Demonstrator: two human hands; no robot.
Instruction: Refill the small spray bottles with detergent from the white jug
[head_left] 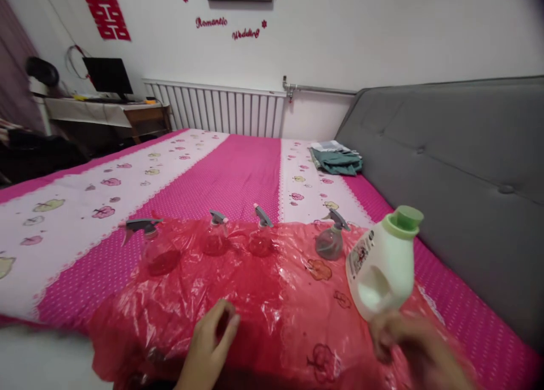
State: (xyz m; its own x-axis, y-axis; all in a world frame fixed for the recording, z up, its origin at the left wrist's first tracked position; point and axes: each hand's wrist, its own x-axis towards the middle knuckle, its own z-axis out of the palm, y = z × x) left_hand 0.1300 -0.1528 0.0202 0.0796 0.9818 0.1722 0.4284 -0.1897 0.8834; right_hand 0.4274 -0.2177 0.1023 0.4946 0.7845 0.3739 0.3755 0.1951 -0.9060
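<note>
My left hand (210, 340) hovers over the red plastic sheet (255, 299), fingers loosely curled, a gap between thumb and fingers, with nothing visible in it. Motion blurs my right hand (403, 336), which is by the base of a white detergent jug (385, 271) with a green cap; whether it touches the jug I cannot tell. The jug stands slightly tilted in view at the sheet's right side. Along the far part of the sheet stand several clear spray bottles with grey trigger heads: one far left (159, 254), two near the middle (215, 240) (260, 240), one beside the jug (330, 242).
The sheet lies on a bed with a pink patterned cover (250, 169). A grey padded headboard (459, 152) rises on the right. Folded clothes (338, 159) lie near it. Beyond are a radiator (221, 109) and a desk with a monitor (108, 77).
</note>
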